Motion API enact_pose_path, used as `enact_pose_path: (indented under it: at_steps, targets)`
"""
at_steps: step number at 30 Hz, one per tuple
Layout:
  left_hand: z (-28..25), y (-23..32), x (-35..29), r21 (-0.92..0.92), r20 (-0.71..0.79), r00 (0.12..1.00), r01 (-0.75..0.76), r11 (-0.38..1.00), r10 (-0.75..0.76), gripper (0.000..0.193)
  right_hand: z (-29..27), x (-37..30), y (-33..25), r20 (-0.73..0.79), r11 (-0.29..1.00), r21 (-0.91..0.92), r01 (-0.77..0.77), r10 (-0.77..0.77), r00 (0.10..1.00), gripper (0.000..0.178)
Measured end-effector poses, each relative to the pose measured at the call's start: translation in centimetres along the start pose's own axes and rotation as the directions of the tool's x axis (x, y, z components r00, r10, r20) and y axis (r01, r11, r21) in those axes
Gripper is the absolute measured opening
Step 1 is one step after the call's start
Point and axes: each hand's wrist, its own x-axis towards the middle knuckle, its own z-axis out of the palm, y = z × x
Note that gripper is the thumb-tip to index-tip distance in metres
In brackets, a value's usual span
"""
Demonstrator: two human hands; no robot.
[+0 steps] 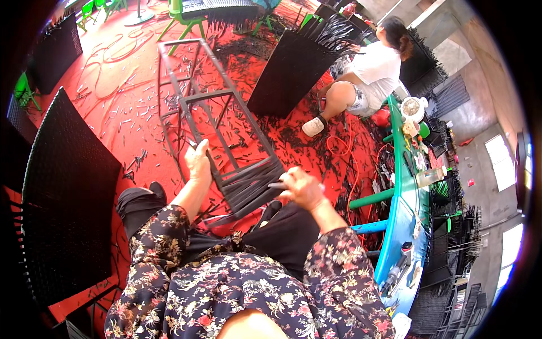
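A long dark metal frame (212, 97) with crossbars leans away from my lap, tilted over the red floor. Flat black strips (248, 186) are wound side by side across its near end. My left hand (199, 162) is closed round the frame's left rail, above the wrapped part. Beside the right edge of the strips, my right hand (304, 189) is closed, with a small greyish pointed piece showing at its fingertips. Whether that piece is a tool or a strip end, I cannot tell.
Black strip scraps litter the red floor (127, 121). Dark woven panels stand at the left (73, 209) and ahead (291, 73). A co-worker (378, 73) sits at the right. A blue-green table (403, 226) bears a small fan (413, 108) and a power tool (395, 274).
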Motion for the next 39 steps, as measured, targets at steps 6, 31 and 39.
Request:
enact_pose_path:
  at_steps: [6,31,39]
  targets:
    - [1.9,-0.6,-4.6,0.262,-0.123,0.990,0.103,0.960,-0.072,0.019,0.9,0.3,7.4,-0.202,0.663,0.265,-0.700,0.748,0.632,0.023]
    - [-2.8,11.8,1.3,0.554,0.781,0.617,-0.757,-0.346,-0.097,0.023,-0.1,-4.7,-3.6,-0.086,0.928,0.233,-0.291,0.318,0.944,0.052]
    - [0.3,7.5,-1.4,0.519,0.818,0.550,-0.831,-0.199,-0.167,0.027,2.2,-2.8,7.1,-0.024,0.687,0.129,-0.715,0.723,0.690,0.030]
